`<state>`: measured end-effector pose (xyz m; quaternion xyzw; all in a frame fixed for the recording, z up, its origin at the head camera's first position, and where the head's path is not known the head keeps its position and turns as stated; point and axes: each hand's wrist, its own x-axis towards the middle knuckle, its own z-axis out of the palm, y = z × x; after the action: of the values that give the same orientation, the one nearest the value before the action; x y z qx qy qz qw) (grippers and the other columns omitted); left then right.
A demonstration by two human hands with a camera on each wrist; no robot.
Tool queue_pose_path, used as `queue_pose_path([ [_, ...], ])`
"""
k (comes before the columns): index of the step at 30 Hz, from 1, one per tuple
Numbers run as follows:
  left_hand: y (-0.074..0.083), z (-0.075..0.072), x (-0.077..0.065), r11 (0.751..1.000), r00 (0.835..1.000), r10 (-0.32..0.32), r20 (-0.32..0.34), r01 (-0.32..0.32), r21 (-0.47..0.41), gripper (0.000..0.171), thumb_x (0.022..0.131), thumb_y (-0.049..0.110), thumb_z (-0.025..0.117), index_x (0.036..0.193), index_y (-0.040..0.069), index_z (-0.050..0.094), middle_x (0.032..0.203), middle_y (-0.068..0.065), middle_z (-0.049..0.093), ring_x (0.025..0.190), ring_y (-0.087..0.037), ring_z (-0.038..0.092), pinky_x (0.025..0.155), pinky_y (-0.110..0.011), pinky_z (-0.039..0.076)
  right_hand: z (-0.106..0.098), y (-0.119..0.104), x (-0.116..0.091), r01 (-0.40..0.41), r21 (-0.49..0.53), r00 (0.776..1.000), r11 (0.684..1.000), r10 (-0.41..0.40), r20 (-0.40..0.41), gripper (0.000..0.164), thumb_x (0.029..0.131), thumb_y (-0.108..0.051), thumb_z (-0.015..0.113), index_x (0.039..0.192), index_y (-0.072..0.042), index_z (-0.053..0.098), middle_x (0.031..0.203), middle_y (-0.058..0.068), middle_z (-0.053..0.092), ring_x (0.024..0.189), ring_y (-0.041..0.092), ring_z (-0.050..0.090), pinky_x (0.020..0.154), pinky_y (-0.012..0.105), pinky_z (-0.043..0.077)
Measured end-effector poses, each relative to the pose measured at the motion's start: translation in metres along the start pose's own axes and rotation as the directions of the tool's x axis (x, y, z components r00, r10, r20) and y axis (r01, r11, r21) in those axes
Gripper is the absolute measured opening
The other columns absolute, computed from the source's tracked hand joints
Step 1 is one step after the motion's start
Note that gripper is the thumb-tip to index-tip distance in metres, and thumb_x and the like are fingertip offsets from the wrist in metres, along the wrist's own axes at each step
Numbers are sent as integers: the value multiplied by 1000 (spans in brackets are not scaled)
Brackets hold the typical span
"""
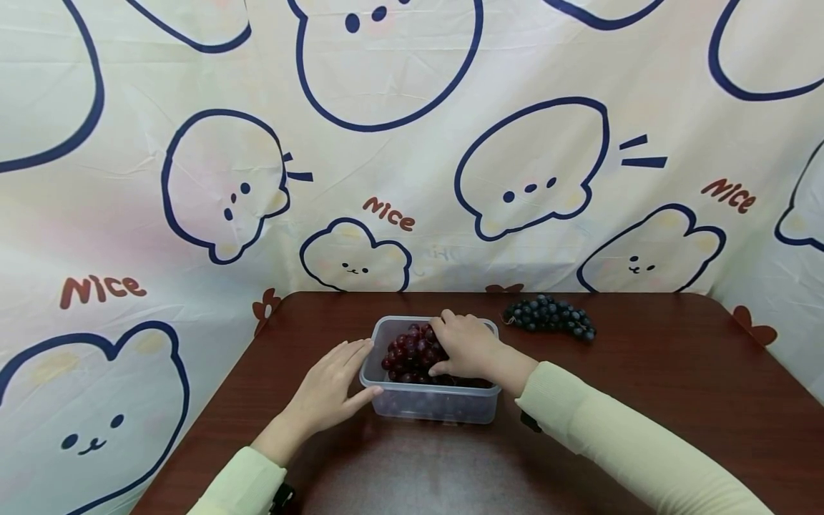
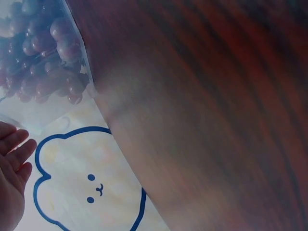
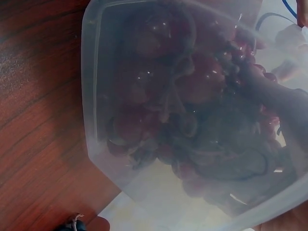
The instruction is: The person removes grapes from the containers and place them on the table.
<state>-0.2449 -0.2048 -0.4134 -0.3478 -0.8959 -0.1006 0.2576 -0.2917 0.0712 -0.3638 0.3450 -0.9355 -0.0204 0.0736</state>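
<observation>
A clear plastic container (image 1: pixel 434 406) stands on the table with a bunch of red grapes (image 1: pixel 412 352) inside. My right hand (image 1: pixel 470 348) reaches in over its right side and grips the bunch, thumb nearer me and fingers on the far side. Its fingertips are partly hidden among the fruit. At the container's left side, my left hand (image 1: pixel 331 383) rests with fingers extended, thumb by the front left corner. The left wrist view shows red grapes (image 2: pixel 43 53) through the plastic, and the left hand (image 2: pixel 12 178) at the edge. Hazy plastic blurs the grapes (image 3: pixel 202 77) in the right wrist view.
A bunch of dark blue grapes (image 1: pixel 550 316) lies behind and to the right of the container, near the back edge of the brown table (image 1: pixel 669 379). A pale cloth (image 1: pixel 438 157) printed with cartoon bears hangs directly behind the table.
</observation>
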Motion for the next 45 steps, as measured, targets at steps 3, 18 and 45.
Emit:
queue_pose_path([
  [3,0,0,0,1000,1000,1,-1,-1,1,80,95,65,41,136,-2,53,136,-16,55,126,-29,51,110,-46,34,1,0,1,-10,-17,1000,1000,10,7,87,77,-63,71,134,0,50,107,13,56,79,21,56,67,37,51],
  [18,-1,0,0,1000,1000,11,-16,-11,0,80,95,65,41,136,-3,53,136,-16,55,125,-30,52,108,-47,36,6,-2,5,-27,-88,1000,996,26,-16,82,72,-65,74,123,-5,54,97,9,57,76,21,58,64,36,49],
  [45,-1,1,0,1000,1000,-1,-5,1,-4,79,94,65,42,136,-2,53,136,-16,55,125,-30,52,109,-46,35,9,-2,8,-3,-39,1000,999,3,-13,66,73,-31,87,123,-5,53,101,11,55,77,23,58,69,35,54],
])
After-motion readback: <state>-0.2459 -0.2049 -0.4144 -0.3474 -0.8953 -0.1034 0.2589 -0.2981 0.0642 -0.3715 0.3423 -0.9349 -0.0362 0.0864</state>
